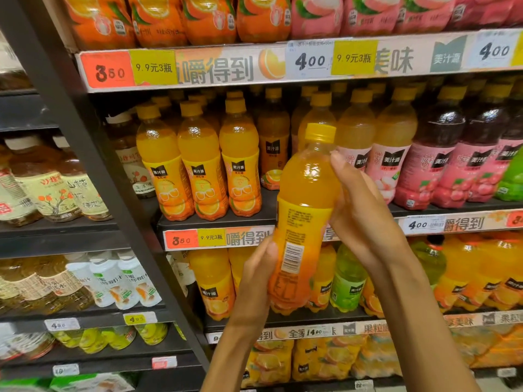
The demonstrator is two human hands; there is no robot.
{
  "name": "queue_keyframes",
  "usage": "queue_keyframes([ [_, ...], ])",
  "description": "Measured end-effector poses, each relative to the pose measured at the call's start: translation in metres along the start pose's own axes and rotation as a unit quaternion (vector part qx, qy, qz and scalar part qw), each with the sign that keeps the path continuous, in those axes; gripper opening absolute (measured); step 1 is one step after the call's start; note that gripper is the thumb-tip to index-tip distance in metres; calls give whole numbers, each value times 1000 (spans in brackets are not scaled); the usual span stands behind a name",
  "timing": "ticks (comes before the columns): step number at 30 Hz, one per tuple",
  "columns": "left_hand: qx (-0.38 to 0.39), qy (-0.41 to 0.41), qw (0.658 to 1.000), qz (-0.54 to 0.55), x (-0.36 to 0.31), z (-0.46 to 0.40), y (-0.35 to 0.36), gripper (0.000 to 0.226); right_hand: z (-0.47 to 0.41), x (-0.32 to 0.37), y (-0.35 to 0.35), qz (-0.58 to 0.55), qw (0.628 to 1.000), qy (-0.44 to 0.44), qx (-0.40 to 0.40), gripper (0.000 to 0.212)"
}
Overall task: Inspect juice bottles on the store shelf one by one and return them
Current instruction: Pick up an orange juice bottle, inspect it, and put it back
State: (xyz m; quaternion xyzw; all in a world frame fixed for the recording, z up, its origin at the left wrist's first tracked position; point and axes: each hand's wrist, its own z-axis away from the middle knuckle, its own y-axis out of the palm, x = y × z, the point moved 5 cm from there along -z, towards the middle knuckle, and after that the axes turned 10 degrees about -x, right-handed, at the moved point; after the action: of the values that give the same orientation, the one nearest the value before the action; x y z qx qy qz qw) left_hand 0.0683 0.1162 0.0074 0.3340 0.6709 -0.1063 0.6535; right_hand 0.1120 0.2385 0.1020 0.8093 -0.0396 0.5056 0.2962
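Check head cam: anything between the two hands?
Yes, in the head view: the orange juice bottle, held between the left hand low and the right hand up near its shoulder.

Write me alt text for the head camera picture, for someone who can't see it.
Two bare hands hold a clear plastic orange juice bottle with a yellow cap in front of a store shelf, its barcode side facing the camera. The left hand grips it low, the right hand near the shoulder. Behind stand rows of orange juice bottles and pink-labelled bottles above price tags.

A gap (270, 199) opens on the middle shelf (215, 220) right of three front orange bottles (199, 162). Pink-labelled bottles (387, 165) crowd its right side, and a deeper orange bottle (273, 142) stands behind it.
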Motion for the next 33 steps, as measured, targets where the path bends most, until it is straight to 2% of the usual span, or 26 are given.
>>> queue_keyframes([
  [3,51,-103,989,89,8,5,4,65,-4,-6,-1,-5,1000,20,14,27],
  [5,46,-124,985,107,12,4,3,81,-4,-12,3,-26,998,45,41,32],
  [6,34,-119,988,96,13,2,2,83,-4,-13,4,-27,998,48,42,33],
  [10,-34,-32,999,-2,5,-7,-9,63,-6,-9,2,25,1000,18,-1,37],
  [13,-34,8,997,-66,-3,-8,-2,60,-8,-9,-1,91,995,-3,-32,51],
  [16,-51,17,996,-71,2,-5,5,57,-10,-15,-5,95,995,26,-2,53],
  [18,-57,-17,998,-36,9,-3,3,62,-11,-15,-7,86,995,38,17,47],
  [20,-32,-87,996,16,13,-1,2,68,-11,-17,-8,55,997,52,25,45],
  [22,6,-139,989,56,17,2,3,88,-11,-24,-5,6,995,88,39,53],
  [24,33,-150,986,62,18,1,8,103,-10,-29,-1,-25,993,105,46,53],
  [26,21,-113,993,32,17,-4,8,95,-11,-27,0,-22,996,83,30,51],
  [29,-42,3,999,-34,5,-15,-3,62,-11,-18,-3,29,999,22,-3,58],
  [33,-6,81,989,-126,-2,-21,1,81,-7,-12,0,101,993,-60,-4,41],
])
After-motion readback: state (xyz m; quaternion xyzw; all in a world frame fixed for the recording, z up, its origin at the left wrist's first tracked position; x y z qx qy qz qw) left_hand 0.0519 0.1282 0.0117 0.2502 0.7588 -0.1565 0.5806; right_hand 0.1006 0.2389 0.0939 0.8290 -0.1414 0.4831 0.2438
